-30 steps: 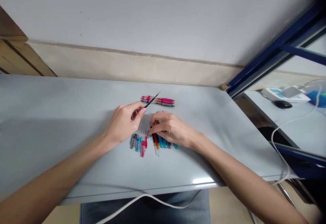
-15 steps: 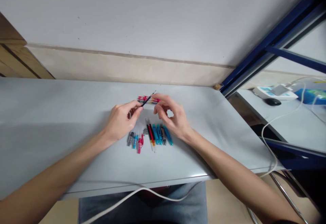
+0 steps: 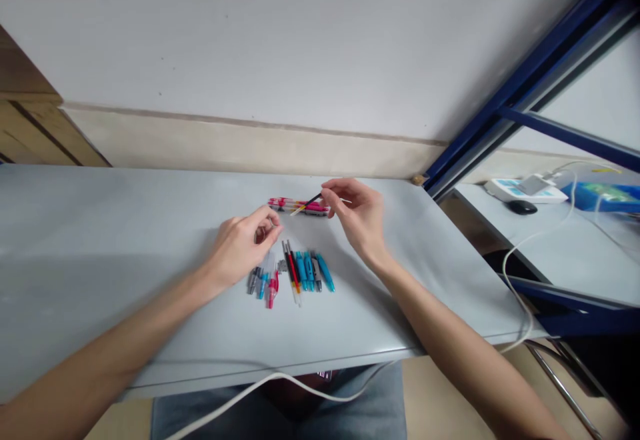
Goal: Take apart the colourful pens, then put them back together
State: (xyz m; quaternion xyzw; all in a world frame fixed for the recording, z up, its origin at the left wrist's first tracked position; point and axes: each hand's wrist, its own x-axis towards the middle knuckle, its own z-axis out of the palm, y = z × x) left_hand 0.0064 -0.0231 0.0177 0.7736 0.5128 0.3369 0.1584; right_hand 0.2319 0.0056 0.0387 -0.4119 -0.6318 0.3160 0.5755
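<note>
While the right hand (image 3: 358,219) is pinching a slim refill (image 3: 309,203) between thumb and fingertips, tilting it just above a bundle of pink pens (image 3: 300,206), the left hand (image 3: 244,244) is hanging curled over the gray tabletop (image 3: 100,240), its fingers drawn in toward the thumb, and I cannot tell whether they are gripping anything. The refill is showing a black length and a pale yellow end, and it is crossing in front of the bundle, which is lying crosswise near the back of the tabletop with a gray pen along its lower side. Nearer the person, a loose fan of parts is spreading just below the left hand: short gray, teal and pink pieces (image 3: 264,283), then red and black refills (image 3: 292,273), then blue barrels (image 3: 311,271) angling toward the right. The parts are lying apart from the bundle, with a narrow strip of tabletop between them. The back edge is meeting a cream wall (image 3: 240,141) just behind the bundle, while the front edge is running well below the fan, above a white cable (image 3: 280,377). Wide stretches of gray surface are extending left of the left hand and right of the fan, toward the tabletop's far corner.
</note>
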